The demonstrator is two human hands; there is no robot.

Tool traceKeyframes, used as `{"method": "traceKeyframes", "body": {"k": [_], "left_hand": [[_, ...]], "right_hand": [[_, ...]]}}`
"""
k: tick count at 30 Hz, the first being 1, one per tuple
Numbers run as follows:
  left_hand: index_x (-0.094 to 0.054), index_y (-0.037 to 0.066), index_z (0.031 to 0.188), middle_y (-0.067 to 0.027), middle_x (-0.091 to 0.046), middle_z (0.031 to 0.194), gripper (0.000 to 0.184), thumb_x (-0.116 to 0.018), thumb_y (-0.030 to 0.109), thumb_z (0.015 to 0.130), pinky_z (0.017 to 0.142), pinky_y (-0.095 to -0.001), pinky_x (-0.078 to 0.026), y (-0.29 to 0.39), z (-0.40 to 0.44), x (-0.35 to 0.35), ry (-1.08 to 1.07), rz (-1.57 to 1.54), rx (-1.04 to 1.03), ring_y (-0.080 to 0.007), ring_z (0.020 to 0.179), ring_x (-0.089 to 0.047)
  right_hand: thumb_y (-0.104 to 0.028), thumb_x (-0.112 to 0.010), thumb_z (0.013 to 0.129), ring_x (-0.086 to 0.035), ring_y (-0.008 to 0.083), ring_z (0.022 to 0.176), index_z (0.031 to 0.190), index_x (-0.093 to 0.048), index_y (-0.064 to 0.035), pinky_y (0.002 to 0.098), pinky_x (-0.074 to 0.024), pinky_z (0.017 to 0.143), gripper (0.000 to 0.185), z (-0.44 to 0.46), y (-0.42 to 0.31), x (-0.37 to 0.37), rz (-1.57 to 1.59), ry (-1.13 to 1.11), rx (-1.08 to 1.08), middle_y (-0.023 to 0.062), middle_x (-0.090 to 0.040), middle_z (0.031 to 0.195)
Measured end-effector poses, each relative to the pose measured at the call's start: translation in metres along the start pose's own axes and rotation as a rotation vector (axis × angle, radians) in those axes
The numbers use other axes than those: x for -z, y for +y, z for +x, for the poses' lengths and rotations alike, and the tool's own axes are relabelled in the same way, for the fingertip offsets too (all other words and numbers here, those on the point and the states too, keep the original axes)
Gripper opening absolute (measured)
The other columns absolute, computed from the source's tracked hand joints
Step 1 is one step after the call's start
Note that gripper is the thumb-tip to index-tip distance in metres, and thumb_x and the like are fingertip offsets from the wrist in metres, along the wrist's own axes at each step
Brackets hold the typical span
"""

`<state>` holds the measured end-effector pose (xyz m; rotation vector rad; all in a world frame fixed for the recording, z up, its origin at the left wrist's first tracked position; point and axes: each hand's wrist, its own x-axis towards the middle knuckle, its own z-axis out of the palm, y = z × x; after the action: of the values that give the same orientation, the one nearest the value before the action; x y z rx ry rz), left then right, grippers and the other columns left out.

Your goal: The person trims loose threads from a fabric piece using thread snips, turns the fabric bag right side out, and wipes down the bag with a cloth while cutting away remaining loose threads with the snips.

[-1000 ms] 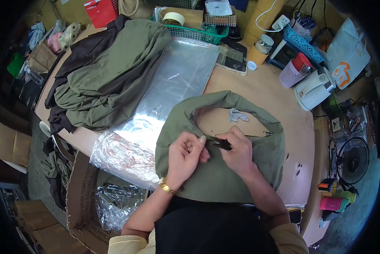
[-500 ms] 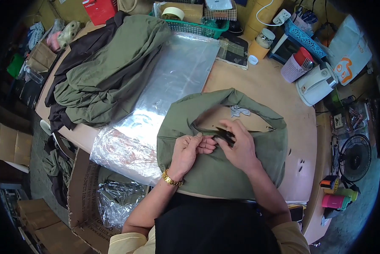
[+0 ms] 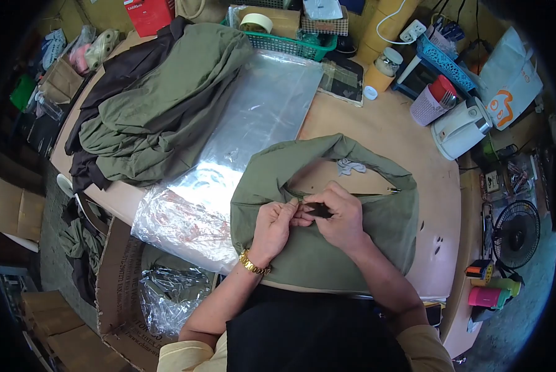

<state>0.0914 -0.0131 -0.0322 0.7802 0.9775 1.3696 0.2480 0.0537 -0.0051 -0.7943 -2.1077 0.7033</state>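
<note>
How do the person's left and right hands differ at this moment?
The left hand pinches the edge of the green cloth; the right hand grips a dark tool.
The left hand has a gold band at its wrist; the right hand has none.
Both are over the green cloth, close together.

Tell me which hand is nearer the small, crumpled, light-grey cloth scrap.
Right. The right hand is just below the light-grey cloth scrap in the picture, not touching it; the left hand is lower and farther left.
</note>
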Motion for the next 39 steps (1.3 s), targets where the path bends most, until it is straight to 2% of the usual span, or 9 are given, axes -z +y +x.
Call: {"method": "traceKeyframes", "body": {"k": [1,4,7,9,14,22,28,33,39], "left_hand": [[-0.069,-0.014,0.099,-0.0171,-0.073,0.092,0.043,-0.046,0.023,0.107,0.078,-0.0289,-0.058,-0.001,0.000,0.001,-0.011,-0.013,-0.010,-0.0178,0.082,-0.071],[-0.068,-0.014,0.102,-0.0175,-0.073,0.096,0.043,-0.046,0.022,0.107,0.078,-0.0288,-0.058,-0.001,0.001,0.000,-0.031,-0.018,-0.014,-0.0179,0.082,-0.071],[-0.067,-0.014,0.106,-0.0175,-0.073,0.098,0.043,-0.045,0.023,0.107,0.078,-0.0286,-0.058,0.000,0.002,0.001,-0.048,-0.077,-0.003,-0.0177,0.082,-0.071],[-0.067,-0.014,0.107,-0.0175,-0.073,0.097,0.043,-0.045,0.024,0.107,0.078,-0.0284,-0.059,0.001,0.003,0.002,-0.045,-0.123,0.024,-0.0176,0.082,-0.071],[-0.065,-0.014,0.110,-0.0188,-0.072,0.097,0.045,-0.047,0.027,0.107,0.076,-0.0301,-0.059,-0.001,0.006,0.004,-0.027,-0.162,0.067,-0.0198,0.081,-0.071],[-0.067,-0.013,0.104,-0.0160,-0.073,0.094,0.043,-0.045,0.025,0.108,0.075,-0.0272,-0.059,-0.003,0.007,0.004,-0.027,-0.124,0.033,-0.0167,0.080,-0.071],[-0.068,-0.011,0.100,-0.0175,-0.072,0.092,0.041,-0.049,0.025,0.106,0.074,-0.0293,-0.059,-0.003,0.007,0.004,-0.016,-0.124,0.039,-0.0195,0.080,-0.071],[-0.066,-0.011,0.103,-0.0178,-0.072,0.093,0.040,-0.050,0.025,0.106,0.075,-0.0299,-0.059,-0.005,0.007,0.004,-0.013,-0.129,0.035,-0.0200,0.081,-0.071],[-0.064,-0.011,0.107,-0.0185,-0.072,0.096,0.040,-0.050,0.026,0.106,0.075,-0.0306,-0.060,-0.005,0.007,0.005,-0.016,-0.129,0.035,-0.0207,0.082,-0.071]], "right_hand": [[0.001,-0.076,0.078,-0.062,0.0183,0.070,0.094,-0.069,-0.0025,0.0304,-0.0489,0.061,0.018,0.003,-0.002,0.002,0.000,-0.002,0.002,0.0076,-0.057,0.079],[-0.003,-0.072,0.086,-0.059,0.0102,0.075,0.092,-0.066,0.0015,0.0266,-0.0467,0.068,0.009,0.010,-0.004,0.010,0.267,0.025,-0.349,0.0047,-0.063,0.083],[-0.006,-0.073,0.087,-0.059,0.0106,0.077,0.093,-0.065,0.0024,0.0269,-0.0473,0.071,0.012,0.016,0.000,0.025,0.241,-0.011,-0.443,0.0070,-0.064,0.086],[-0.010,-0.074,0.087,-0.061,0.0130,0.078,0.099,-0.066,0.0002,0.0280,-0.0486,0.070,0.018,0.015,-0.012,0.029,0.100,0.039,-0.338,0.0068,-0.062,0.089],[-0.014,-0.077,0.085,-0.064,0.0228,0.079,0.107,-0.064,-0.0057,0.0325,-0.0523,0.068,0.027,0.007,-0.023,0.039,-0.170,-0.157,-0.244,0.0077,-0.058,0.093],[-0.012,-0.080,0.080,-0.063,0.0243,0.073,0.098,-0.057,-0.0040,0.0356,-0.0508,0.064,0.030,0.013,-0.019,0.029,-0.157,-0.082,-0.160,0.0088,-0.059,0.090],[-0.011,-0.079,0.079,-0.060,0.0264,0.067,0.092,-0.052,-0.0058,0.0380,-0.0470,0.059,0.030,0.013,-0.018,0.028,-0.178,-0.092,-0.144,0.0080,-0.057,0.085],[-0.011,-0.079,0.079,-0.058,0.0273,0.065,0.091,-0.051,-0.0060,0.0381,-0.0461,0.057,0.031,0.013,-0.014,0.026,-0.205,-0.073,-0.071,0.0081,-0.056,0.084],[-0.010,-0.080,0.079,-0.058,0.0240,0.065,0.087,-0.051,-0.0050,0.0368,-0.0460,0.054,0.031,0.013,-0.008,0.025,-0.083,-0.076,-0.149,0.0080,-0.055,0.080]]}}
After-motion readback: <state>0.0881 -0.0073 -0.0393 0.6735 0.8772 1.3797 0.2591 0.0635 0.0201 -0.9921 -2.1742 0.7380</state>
